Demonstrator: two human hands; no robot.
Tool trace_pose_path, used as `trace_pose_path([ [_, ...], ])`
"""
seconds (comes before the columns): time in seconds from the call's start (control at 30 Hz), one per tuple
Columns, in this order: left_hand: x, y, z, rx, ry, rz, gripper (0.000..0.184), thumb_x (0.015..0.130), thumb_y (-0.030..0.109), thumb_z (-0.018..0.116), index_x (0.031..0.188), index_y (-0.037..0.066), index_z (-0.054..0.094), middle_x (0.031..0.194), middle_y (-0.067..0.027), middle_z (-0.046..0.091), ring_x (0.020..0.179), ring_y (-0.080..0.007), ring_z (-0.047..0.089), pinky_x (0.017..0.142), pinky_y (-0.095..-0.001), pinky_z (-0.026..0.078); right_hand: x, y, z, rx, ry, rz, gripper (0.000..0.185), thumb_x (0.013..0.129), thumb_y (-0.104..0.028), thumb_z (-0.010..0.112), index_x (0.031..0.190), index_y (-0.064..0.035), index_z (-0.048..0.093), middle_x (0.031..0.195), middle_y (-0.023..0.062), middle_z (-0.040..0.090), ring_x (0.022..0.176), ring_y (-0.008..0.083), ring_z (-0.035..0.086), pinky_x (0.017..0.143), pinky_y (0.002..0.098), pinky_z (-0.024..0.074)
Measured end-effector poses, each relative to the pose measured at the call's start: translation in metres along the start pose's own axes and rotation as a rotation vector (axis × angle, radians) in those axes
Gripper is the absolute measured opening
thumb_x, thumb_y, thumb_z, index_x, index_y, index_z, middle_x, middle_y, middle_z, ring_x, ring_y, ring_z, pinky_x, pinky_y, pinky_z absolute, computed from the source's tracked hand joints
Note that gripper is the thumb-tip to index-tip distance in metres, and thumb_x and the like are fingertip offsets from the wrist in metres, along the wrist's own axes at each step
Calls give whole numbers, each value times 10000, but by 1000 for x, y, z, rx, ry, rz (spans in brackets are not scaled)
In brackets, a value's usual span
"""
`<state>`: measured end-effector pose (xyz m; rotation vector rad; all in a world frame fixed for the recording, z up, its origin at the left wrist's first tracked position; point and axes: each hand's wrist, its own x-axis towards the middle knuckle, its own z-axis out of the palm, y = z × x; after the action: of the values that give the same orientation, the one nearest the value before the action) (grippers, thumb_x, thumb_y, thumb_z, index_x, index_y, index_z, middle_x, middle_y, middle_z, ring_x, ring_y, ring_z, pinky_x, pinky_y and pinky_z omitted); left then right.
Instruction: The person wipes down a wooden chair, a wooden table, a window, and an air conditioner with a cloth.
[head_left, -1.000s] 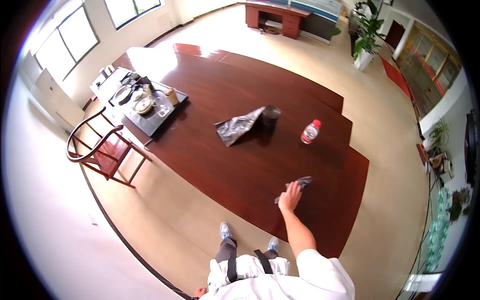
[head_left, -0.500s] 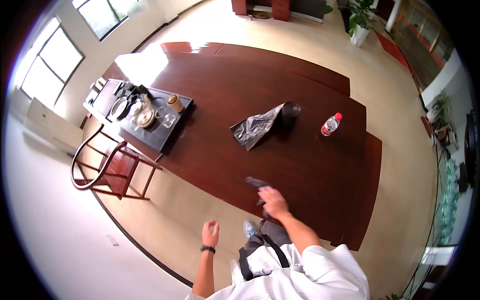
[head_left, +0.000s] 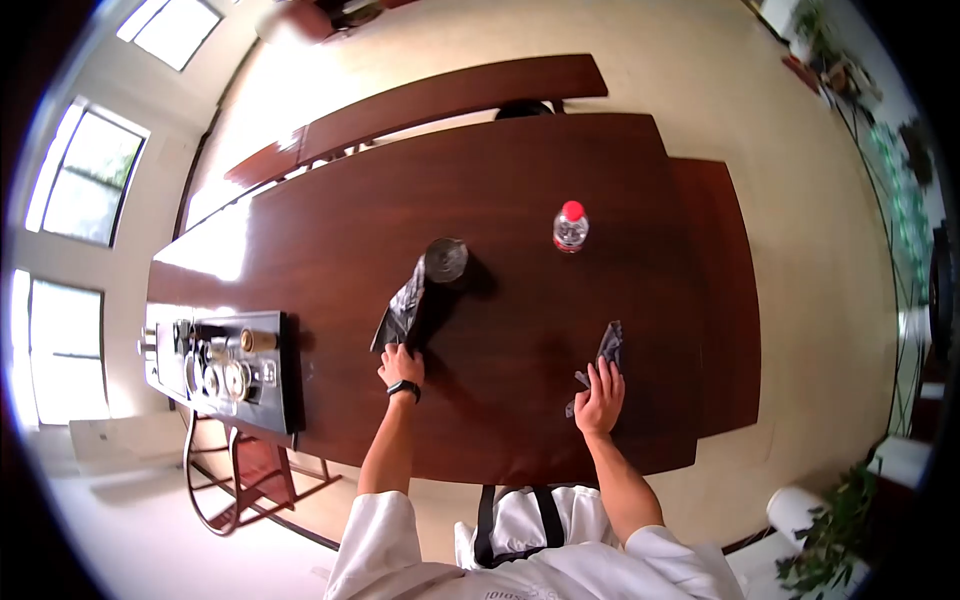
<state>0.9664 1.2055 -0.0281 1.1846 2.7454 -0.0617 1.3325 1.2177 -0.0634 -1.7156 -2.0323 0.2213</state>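
Observation:
My left hand (head_left: 402,370), with a dark band on its wrist, has its fingers closed on the near end of a black plastic bag (head_left: 402,308). That bag trails off a roll of black plastic bags (head_left: 446,261) standing on the dark wooden table (head_left: 520,180). To the right, my right hand (head_left: 600,396) presses a crumpled dark grey cloth (head_left: 611,343) against the tabletop, its fingers over the middle of it. Part of the cloth sticks out on the left, under the palm. Beyond both hands stands a clear bottle with a red cap (head_left: 571,228).
A black tea tray (head_left: 290,370) with cups and a teapot stands at the table's left end. A wooden chair (head_left: 262,470) is below it. Benches run along the far side (head_left: 450,100) and the right side (head_left: 725,300).
My left hand has come up from beside my body onto the plastic bag's end. My right hand has moved right with the cloth. The view has turned and shifted closer over the table.

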Motion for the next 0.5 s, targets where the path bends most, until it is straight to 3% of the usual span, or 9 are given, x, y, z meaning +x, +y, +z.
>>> trace_pose_path([
  [0.07,-1,-1,4,-42,-8,144,307,822,312,547,945,36,599,1022,-110,606,1016,-303,531,812,-464,430,2,1,0,28,0,-18,467,721,-84,510,1185,-86,560,1344,90,478,1239,323,433,1027,494,340],
  [0.13,-26,15,-7,-272,-96,303,268,794,244,610,818,-23,612,834,-223,616,824,-409,575,733,-494,454,2,3,-2,43,-16,27,479,710,-89,521,1187,-90,563,1345,91,476,1236,322,435,1023,493,344],
  [0.2,-54,51,-23,-471,-301,352,286,814,244,618,885,-33,622,837,-260,620,818,-433,588,706,-476,466,2,2,-2,57,-40,28,486,702,-95,529,1186,-90,568,1345,94,476,1232,320,440,1020,491,348],
  [0.27,-59,85,-26,-622,-642,393,279,876,246,592,939,-25,620,910,-256,631,889,-401,596,721,-397,473,2,2,-2,64,-38,56,486,700,-103,533,1184,-93,573,1340,92,481,1229,319,442,1019,489,350],
  [0.33,-57,133,-27,-808,-516,494,283,898,246,577,922,-34,611,855,-199,653,825,-318,623,713,-365,462,2,4,-2,84,-63,52,488,694,-111,537,1180,-97,576,1335,86,487,1226,314,446,1020,484,351],
  [0.4,-35,170,-35,-957,-588,355,297,915,252,561,914,-42,605,806,-99,643,771,-187,582,713,-336,458,2,6,0,95,-59,62,490,691,-116,539,1180,-99,577,1335,84,488,1225,312,447,1020,480,351],
  [0.47,-1,199,-52,-956,-476,327,332,932,280,534,892,-41,608,780,-31,606,751,-120,510,694,-307,447,2,6,-1,115,-53,61,493,689,-126,540,1180,-104,579,1345,78,483,1223,305,452,1018,474,355],
  [0.5,18,209,-59,-1050,-439,252,341,934,297,523,913,-29,619,824,-44,615,778,-134,533,699,-291,452,2,6,-2,117,-58,61,491,691,-129,539,1180,-105,579,1350,76,480,1223,304,453,1016,475,356],
])
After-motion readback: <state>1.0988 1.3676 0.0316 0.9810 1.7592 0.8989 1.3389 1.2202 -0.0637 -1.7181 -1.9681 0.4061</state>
